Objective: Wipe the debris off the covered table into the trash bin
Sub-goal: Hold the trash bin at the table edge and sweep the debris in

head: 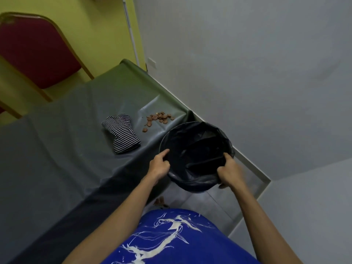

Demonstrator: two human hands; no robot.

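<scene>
Both hands, left hand [159, 164] and right hand [229, 173], closed on the rim of the round black bag-lined trash bin [196, 149] beside the green-covered counter [76, 134]; brown crumb debris [159, 119] near the edge may spill floorward if the bin sits low.

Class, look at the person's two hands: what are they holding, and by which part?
Both hands, left hand and right hand, hold the trash bin by its near rim, one on each side.
</scene>
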